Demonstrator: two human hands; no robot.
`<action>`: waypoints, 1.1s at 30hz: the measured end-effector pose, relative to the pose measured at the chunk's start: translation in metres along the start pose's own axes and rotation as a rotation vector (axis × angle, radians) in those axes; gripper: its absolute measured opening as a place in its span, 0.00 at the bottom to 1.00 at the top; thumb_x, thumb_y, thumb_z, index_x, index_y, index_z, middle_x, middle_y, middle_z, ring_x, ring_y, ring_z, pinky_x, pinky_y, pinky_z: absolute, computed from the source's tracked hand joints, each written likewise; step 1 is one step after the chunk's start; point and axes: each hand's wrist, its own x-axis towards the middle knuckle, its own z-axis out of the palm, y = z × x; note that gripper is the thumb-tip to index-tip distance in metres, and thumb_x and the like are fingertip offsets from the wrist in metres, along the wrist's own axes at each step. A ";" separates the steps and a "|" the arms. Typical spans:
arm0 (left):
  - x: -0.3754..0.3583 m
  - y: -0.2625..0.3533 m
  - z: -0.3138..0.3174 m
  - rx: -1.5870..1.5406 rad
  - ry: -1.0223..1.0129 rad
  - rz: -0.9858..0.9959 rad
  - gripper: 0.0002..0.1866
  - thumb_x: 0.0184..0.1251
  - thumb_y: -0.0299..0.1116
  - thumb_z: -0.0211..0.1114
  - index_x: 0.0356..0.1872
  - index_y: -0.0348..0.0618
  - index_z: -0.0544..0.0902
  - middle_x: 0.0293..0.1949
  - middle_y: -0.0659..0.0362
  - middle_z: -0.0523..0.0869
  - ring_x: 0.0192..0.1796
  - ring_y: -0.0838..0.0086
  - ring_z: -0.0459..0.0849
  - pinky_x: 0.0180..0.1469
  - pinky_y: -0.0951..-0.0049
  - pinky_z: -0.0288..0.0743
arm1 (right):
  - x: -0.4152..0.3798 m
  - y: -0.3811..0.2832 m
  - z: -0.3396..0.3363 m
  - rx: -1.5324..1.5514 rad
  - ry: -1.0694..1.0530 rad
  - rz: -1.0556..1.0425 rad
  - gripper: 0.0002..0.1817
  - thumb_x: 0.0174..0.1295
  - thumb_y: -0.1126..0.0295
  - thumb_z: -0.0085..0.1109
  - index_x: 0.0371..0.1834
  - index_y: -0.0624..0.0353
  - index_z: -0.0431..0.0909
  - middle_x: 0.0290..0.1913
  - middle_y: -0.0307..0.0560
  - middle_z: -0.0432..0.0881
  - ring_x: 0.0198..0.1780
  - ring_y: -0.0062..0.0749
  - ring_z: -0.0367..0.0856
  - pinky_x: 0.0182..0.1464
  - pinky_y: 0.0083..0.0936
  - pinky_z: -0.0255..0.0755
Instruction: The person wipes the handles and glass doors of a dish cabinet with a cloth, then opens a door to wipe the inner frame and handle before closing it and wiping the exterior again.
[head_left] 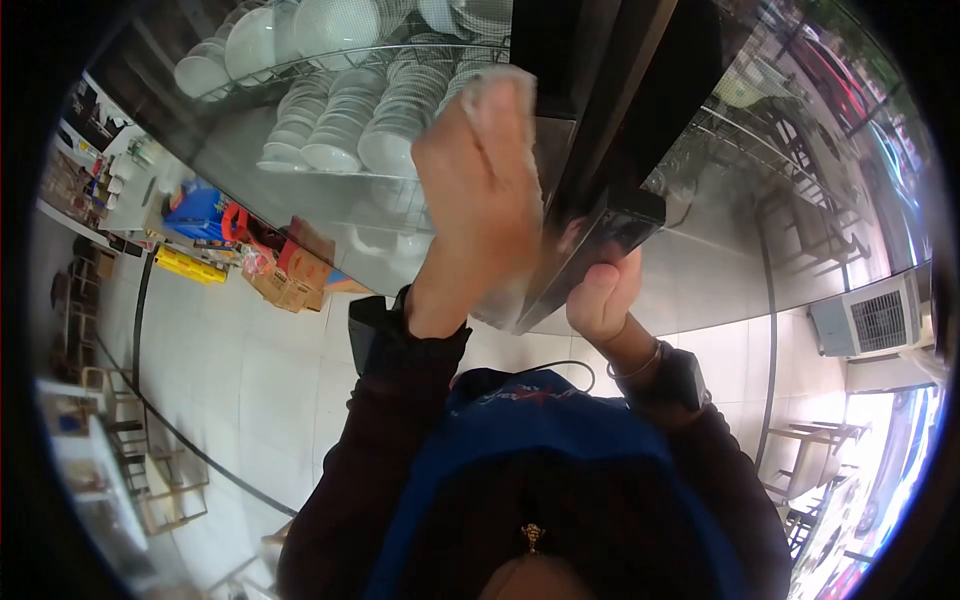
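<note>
My left hand (pixel 468 195), slightly blurred, is closed on a whitish cloth (pixel 510 76) and presses it against the glass of a dish cabinet, beside the dark frame. Part of the cloth shows along the hand's edge; the rest is hidden under the fingers. Lower and to the right, my right hand (pixel 605 298) grips the dark edge of the cabinet door (pixel 610 225), thumb in front and the other fingers mostly hidden. Behind the glass, stacked white bowls (pixel 330 130) stand in rows on a shelf, with larger white dishes (pixel 335 28) on the rack above.
Cardboard boxes (pixel 292 280), a blue crate (pixel 197 210) and a yellow crate (pixel 190 264) sit on the left. An air cooler (pixel 880 317) stands at the right. Wooden chairs (pixel 805 455) are at the lower right; the glass to the right reflects chairs and the street.
</note>
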 end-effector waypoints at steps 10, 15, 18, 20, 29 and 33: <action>-0.003 -0.029 -0.007 -0.233 -0.106 0.245 0.25 0.54 0.33 0.64 0.55 0.38 0.72 0.38 0.54 0.76 0.36 0.69 0.77 0.37 0.75 0.70 | 0.010 0.002 0.008 -0.065 0.085 -0.077 0.28 0.65 0.47 0.38 0.42 0.69 0.66 0.30 0.49 0.73 0.30 0.35 0.72 0.33 0.25 0.66; -0.006 -0.019 0.001 -0.189 -0.082 0.191 0.24 0.51 0.34 0.68 0.49 0.39 0.74 0.33 0.55 0.73 0.32 0.64 0.75 0.33 0.73 0.70 | 0.001 0.004 0.005 -0.013 0.048 -0.046 0.32 0.64 0.43 0.37 0.46 0.68 0.63 0.37 0.50 0.73 0.36 0.28 0.73 0.40 0.22 0.67; -0.002 -0.009 -0.005 -0.230 -0.044 0.117 0.16 0.56 0.35 0.64 0.43 0.39 0.74 0.32 0.54 0.75 0.31 0.67 0.76 0.32 0.74 0.70 | 0.004 -0.004 0.004 -0.012 0.037 -0.020 0.32 0.64 0.43 0.37 0.47 0.68 0.62 0.37 0.50 0.73 0.36 0.29 0.72 0.39 0.22 0.67; 0.008 0.004 -0.023 -0.357 -0.297 -0.288 0.13 0.64 0.37 0.58 0.42 0.39 0.75 0.30 0.55 0.77 0.31 0.71 0.76 0.34 0.76 0.69 | 0.013 -0.009 0.008 0.028 0.123 -0.075 0.28 0.66 0.48 0.37 0.41 0.70 0.69 0.31 0.48 0.75 0.30 0.32 0.73 0.34 0.24 0.68; -0.031 -0.061 -0.017 -0.764 0.284 -0.356 0.11 0.64 0.37 0.57 0.39 0.40 0.73 0.34 0.55 0.75 0.33 0.74 0.74 0.35 0.78 0.68 | 0.016 -0.018 0.012 -0.030 0.115 0.041 0.31 0.63 0.37 0.31 0.39 0.59 0.63 0.32 0.44 0.69 0.31 0.25 0.67 0.36 0.18 0.63; -0.032 -0.049 -0.012 -0.577 0.104 -0.054 0.07 0.58 0.30 0.62 0.35 0.39 0.77 0.36 0.54 0.74 0.35 0.72 0.75 0.36 0.77 0.69 | 0.018 -0.022 0.013 -0.165 0.101 0.002 0.31 0.65 0.39 0.25 0.34 0.59 0.63 0.31 0.43 0.68 0.32 0.25 0.66 0.36 0.18 0.62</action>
